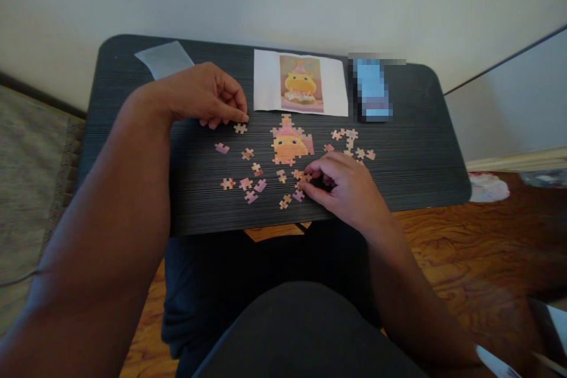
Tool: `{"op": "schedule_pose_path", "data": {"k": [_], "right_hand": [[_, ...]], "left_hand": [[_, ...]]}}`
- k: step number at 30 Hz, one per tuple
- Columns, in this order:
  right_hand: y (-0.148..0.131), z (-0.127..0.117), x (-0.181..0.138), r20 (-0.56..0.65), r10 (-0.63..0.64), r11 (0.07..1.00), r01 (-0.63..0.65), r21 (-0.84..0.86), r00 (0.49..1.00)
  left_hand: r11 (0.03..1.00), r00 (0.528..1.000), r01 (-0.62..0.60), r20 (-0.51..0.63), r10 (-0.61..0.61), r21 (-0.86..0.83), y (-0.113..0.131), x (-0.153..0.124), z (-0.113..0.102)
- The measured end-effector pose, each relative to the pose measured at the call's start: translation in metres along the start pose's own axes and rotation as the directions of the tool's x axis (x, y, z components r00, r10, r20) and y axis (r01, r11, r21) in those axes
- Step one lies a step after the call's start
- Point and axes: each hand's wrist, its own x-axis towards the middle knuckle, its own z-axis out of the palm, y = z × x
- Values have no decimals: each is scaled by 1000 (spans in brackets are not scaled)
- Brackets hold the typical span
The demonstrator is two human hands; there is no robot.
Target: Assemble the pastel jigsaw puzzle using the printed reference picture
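A partly joined jigsaw puzzle [290, 143] lies mid-table, showing a yellow figure with eyes and a pink top. My left hand [212, 97] is closed, thumb and forefinger together, just above a loose puzzle piece [240, 128]; whether anything is between the fingertips is hidden. Below the joined part, my right hand [343, 183] pinches an orange puzzle piece [305, 176] between thumb and forefinger, close to the tabletop. Other loose pieces lie around that hand, including a pink-purple piece [298, 195] under the thumb.
Behind the puzzle lies a printed reference picture [302, 85] on white paper. A blurred phone [372, 88] is to its right, and a translucent sheet [163, 59] at back left. Several loose pieces [245, 183] spread left, others [351, 137] right. The dark table [416, 130] meets a wall.
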Motion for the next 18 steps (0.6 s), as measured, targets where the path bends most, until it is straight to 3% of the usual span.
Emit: {"op": "schedule_pose_path", "data": {"k": [4, 10, 18], "right_hand": [[-4, 3, 1, 21, 52, 998, -52, -24, 998], [-5, 3, 0, 40, 110, 992, -112, 56, 993], [-8, 1, -7, -49, 230, 929, -204, 309, 972]], "left_hand": [[998, 1000, 19, 0, -19, 55, 9, -4, 0], [999, 999, 49, -6, -49, -14, 11, -4, -1], [998, 994, -47, -96, 43, -34, 22, 1, 4]]}}
